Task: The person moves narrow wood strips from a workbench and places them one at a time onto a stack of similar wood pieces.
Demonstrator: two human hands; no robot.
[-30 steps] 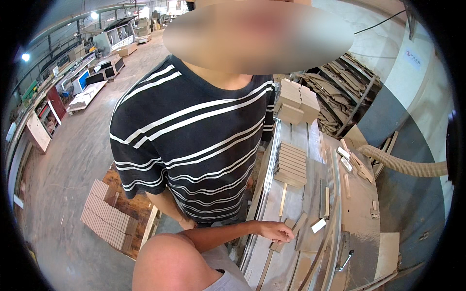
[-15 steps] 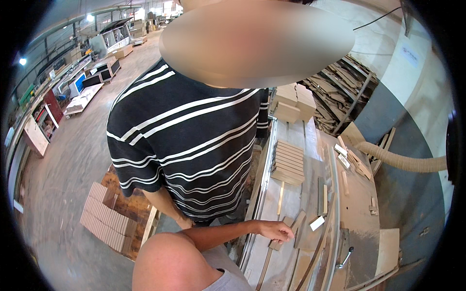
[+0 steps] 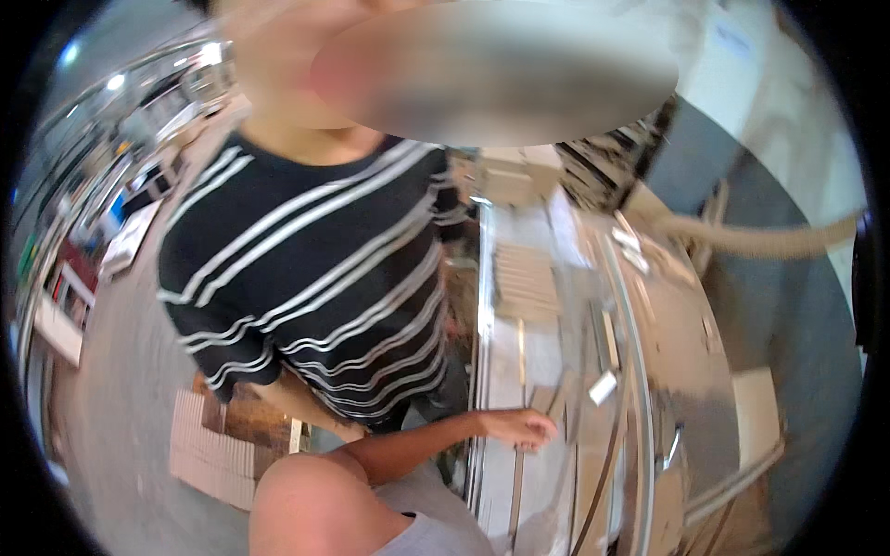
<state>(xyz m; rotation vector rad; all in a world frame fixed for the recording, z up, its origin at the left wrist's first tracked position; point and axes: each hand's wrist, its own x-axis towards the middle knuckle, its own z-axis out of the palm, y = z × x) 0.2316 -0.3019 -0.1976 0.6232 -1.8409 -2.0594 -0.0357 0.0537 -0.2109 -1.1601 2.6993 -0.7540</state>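
My left hand [image 3: 524, 428] reaches across the pale machine table [image 3: 496, 468] with its fingers curled in. Short wooden pieces [image 3: 549, 397] lie right beside it, and a thin strip of wood [image 3: 521, 352] runs along the table just beyond. Whatever the fingers may hold is hidden and blurred. Farther along the table sits a row of stacked wooden blocks [image 3: 526, 283]. A small white block [image 3: 603, 387] rests to the right of my hand. My right hand is out of view.
Close in front stands a person in a striped shirt [image 3: 315, 269], one arm hanging down. Stacked brown strips [image 3: 213, 449] lie at lower left. A ribbed hose [image 3: 769, 236] crosses at right, above a board [image 3: 756, 417] and a crank handle [image 3: 674, 447].
The view has swung, so the person and table sit farther left, and the picture is blurred. My left hand stays curled over nearly the same part of the table.
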